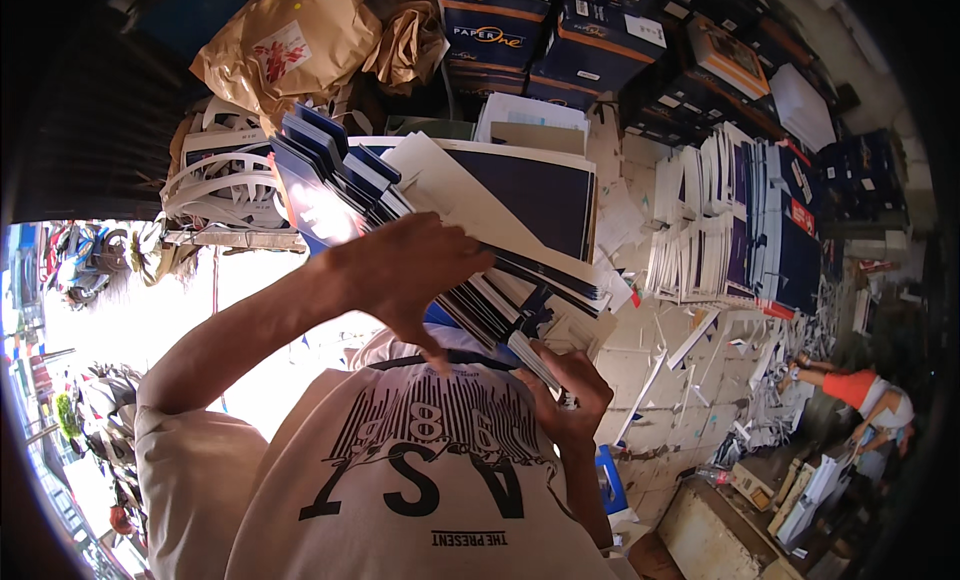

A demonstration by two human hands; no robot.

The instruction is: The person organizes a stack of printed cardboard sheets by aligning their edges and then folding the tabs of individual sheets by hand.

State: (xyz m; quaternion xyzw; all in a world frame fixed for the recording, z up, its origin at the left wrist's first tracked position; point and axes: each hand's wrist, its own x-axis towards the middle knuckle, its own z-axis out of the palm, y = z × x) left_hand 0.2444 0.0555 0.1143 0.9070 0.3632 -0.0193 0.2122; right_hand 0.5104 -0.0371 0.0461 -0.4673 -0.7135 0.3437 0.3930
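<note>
My left hand lies flat on top of the fanned stack of dark blue and white printed card sheets, fingers spread loosely and stretched out over the sheet edges, thumb pointing down toward my chest. It presses on the stack rather than closing round anything. My right hand sits just below the stack's lower right corner, fingers curled tight around a thin bundle of the same sheets, pinching their ends between thumb and fingertips.

The stack rests against my chest, above my pale printed T-shirt, and leans away from me. Its sheets slip past one another like a spread deck, showing navy faces with white margins; the top sheet is a broad cream-white card, with a large dark panel beside it.

Beyond the stack, crumpled brown paper sacks sit at the far left, and dark blue cartons with orange bands are piled behind it. To the right of the stack, upright rows of white and blue sheets stand on a floor littered with pale offcuts. Far to the right of it, another person in an orange top bends low.
</note>
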